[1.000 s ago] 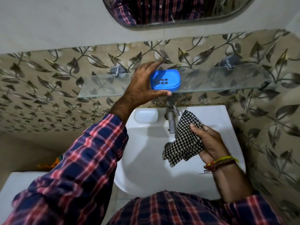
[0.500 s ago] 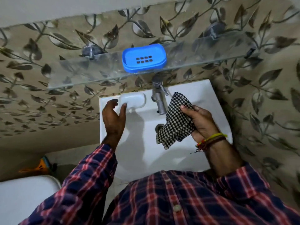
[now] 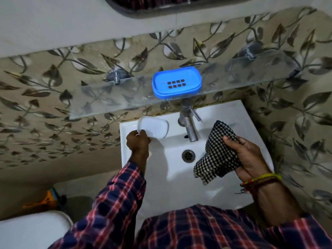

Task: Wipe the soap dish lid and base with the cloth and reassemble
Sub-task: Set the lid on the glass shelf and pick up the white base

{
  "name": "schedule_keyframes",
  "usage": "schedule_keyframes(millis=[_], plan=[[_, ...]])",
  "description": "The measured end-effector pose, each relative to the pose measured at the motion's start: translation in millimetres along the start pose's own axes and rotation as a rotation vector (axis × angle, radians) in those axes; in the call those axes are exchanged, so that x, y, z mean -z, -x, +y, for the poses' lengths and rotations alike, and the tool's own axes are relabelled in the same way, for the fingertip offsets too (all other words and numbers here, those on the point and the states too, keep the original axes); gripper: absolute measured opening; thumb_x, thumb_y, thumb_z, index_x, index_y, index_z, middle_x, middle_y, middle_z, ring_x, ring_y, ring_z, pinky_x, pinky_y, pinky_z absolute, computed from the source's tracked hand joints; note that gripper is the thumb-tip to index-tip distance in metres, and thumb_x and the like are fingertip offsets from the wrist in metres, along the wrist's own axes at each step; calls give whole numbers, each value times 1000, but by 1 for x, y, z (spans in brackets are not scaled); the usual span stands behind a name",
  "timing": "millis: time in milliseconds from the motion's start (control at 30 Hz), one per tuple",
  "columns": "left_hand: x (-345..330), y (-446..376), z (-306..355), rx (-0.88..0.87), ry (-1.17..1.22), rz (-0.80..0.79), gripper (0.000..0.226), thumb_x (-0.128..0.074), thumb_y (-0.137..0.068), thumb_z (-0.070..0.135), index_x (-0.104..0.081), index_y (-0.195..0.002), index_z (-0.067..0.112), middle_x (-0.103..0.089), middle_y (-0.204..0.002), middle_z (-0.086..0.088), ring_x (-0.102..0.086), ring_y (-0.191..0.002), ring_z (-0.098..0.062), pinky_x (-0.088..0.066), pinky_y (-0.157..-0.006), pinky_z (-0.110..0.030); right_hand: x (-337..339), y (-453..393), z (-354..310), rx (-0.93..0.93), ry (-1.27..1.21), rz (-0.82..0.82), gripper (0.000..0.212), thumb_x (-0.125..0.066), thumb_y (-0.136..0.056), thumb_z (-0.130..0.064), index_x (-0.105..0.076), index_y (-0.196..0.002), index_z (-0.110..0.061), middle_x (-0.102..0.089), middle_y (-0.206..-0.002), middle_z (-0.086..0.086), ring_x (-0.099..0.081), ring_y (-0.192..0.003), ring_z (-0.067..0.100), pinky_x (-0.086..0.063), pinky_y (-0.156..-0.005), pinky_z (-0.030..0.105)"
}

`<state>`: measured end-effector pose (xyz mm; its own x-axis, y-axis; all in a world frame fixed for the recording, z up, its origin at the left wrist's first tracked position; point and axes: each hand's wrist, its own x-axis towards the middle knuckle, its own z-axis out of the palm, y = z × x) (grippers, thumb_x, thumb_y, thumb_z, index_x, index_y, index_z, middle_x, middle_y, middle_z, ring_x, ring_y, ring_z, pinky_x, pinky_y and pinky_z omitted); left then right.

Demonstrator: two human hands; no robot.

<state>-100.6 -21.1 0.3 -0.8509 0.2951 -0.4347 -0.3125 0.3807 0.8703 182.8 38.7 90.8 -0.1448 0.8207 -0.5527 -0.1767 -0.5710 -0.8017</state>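
Left hand (image 3: 138, 141) pinches with curled fingers; right hand (image 3: 248, 159) clutches, palm up.

Single head view, looking steeply down, close over sink (image 3: 224, 186).

a wall (image 3: 36, 108) with beige tiles and a pattern of dark leaves and stems fills most of the view. above it, at 12 o'clock, the wall is plain and pale, and the dark lower rim of a mirror (image 3: 125, 12) shows at the top edge. a clear glass shelf (image 3: 111, 101) is fixed on the tiles by two metal brackets, one at 11 o'clock and one at 2 o'clock. under the shelf is a white washbasin (image 3: 179, 177) with a metal tap (image 3: 188, 121) and a round drain (image 3: 188, 155). at 8 o'clock lies a grey floor with a small orange object (image 3: 41, 202), and at 7 o'clock a white rounded fixture (image 3: 30, 230). the light is dim.
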Motion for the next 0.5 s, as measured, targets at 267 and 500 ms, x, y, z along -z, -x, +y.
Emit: schedule_keyframes(millis=[267,500], plan=[[23,47,-10,-762,-470,-45,6,-66,-89,12,-65,-89,7,-68,-85,-8,-63,-78,-26,-55,-74,-46,-2,-4,-1,17,41,-47,12,-68,-87,-7,-71,-99,-7,-76,-94,11,-74,-82,26,-62,-72,39],[27,90,-12,-1328,-662,58,18,-72,-78,3,-67,-96,2,-71,-92,-15,-65,-86,-30,-53,-78,-37,-5,-9,2,362,392,-25,14,-77,-80,-9,-69,-77,-19,-74,-80,-2,-70,-74,19,-58,-70,32]])
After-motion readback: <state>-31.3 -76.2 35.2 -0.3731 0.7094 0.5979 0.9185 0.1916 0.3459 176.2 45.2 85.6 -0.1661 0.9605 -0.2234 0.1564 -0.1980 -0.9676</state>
